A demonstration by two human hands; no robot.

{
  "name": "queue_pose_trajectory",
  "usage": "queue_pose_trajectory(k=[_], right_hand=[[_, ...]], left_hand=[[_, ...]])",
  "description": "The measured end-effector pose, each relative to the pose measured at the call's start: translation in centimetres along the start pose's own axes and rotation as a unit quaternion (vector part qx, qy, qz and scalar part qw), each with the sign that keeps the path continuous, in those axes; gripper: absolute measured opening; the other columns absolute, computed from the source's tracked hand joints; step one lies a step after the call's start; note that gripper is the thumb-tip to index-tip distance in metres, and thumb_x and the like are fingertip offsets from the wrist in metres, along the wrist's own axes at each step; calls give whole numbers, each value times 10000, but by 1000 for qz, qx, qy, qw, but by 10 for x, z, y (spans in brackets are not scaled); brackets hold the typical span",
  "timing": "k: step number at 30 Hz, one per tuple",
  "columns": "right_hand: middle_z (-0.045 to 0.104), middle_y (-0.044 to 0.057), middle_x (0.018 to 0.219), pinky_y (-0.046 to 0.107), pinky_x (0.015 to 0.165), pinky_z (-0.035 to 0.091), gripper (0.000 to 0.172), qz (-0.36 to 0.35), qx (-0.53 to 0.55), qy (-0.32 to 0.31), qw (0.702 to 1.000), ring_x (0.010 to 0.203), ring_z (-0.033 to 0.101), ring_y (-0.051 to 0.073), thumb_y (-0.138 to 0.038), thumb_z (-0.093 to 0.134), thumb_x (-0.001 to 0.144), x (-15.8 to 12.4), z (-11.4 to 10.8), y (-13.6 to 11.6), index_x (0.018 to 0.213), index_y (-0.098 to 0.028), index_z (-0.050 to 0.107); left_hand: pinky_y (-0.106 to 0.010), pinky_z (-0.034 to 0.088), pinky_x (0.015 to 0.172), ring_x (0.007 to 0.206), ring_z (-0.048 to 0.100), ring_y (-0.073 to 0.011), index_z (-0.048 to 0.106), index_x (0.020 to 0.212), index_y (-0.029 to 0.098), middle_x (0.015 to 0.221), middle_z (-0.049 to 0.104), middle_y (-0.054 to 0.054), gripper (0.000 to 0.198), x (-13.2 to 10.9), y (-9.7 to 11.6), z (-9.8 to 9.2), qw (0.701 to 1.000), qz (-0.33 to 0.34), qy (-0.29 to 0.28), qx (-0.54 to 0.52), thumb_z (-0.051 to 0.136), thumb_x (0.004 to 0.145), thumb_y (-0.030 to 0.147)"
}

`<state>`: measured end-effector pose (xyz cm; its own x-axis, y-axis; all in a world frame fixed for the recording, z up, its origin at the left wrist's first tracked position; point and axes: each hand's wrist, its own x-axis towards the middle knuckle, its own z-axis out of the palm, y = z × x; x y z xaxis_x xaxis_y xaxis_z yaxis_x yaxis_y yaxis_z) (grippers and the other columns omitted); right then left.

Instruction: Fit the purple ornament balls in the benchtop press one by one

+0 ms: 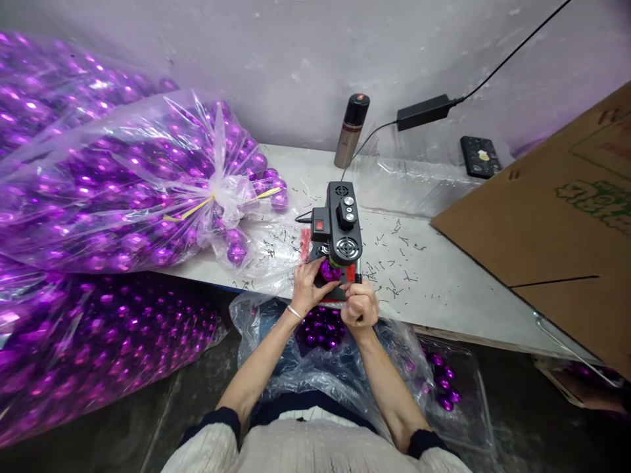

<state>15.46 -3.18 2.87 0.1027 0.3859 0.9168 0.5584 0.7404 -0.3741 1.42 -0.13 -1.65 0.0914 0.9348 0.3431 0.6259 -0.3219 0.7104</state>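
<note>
Purple shiny ball (pixel 329 270), one, set beneath the head of a small black benchtop machine (pixel 345 223) with red switch, steadied between thumb and fingers of the left hand (pixel 306 289); right hand (pixel 361 303) curled into a fist round a black handle (pixel 358 278) at the machine's right side. Also on the white table (pixel 419 282): tied clear plastic bag (pixel 148 197) of like balls, left; black-capped can (pixel 351 131), behind; cardboard box (pixel 552 217), right.
</note>
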Motion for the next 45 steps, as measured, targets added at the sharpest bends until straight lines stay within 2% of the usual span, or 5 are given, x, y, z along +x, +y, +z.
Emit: queue_pose_trajectory(k=[10,20,24,32,45], right_hand=[[562,-10,634,302,550,418,326,105,-24,21,994,585,571,139,-208,475,1001,56,-9,-30,677,-236,487],[590,-5,660,300,584,445,279,78,-10,-18,997,628,591,143,-129,504,957,49,-18,-27,696,-226,520],[573,-13,641,306,591,445,284,77,-9,-21,997,634,600,152,-107,521,937,46,-19,-25,682,-229,508],[598,-8,659,300,583,443,295,73,-12,-18,997,631,600,145,-64,514,918,46,-18,-27,670,-223,507],[624,-2,716,279,571,453,256,58,-16,-21,998,627,595,127,-80,495,924,44,-17,-26,708,-215,517]], left_hand=[[-514,526,1055,1214,687,-326,609,1402,200,1309,725,-168,666,-7,-4,-7,998,42,-4,-48,758,874,576],[-489,566,1001,1264,663,-315,544,1489,229,1432,658,-182,569,-118,3,-16,959,200,-200,7,617,932,322],[-470,563,1011,1173,699,-270,659,1340,221,1261,739,-147,402,-55,-5,-30,981,159,-104,-34,490,977,248],[-563,408,1133,1346,549,-426,519,1448,76,1417,578,-294,601,160,-57,-76,955,-228,41,187,624,858,126],[-386,541,976,1177,665,-279,575,1330,168,1306,667,-162,506,156,-42,-73,953,-266,31,-145,738,865,280]])
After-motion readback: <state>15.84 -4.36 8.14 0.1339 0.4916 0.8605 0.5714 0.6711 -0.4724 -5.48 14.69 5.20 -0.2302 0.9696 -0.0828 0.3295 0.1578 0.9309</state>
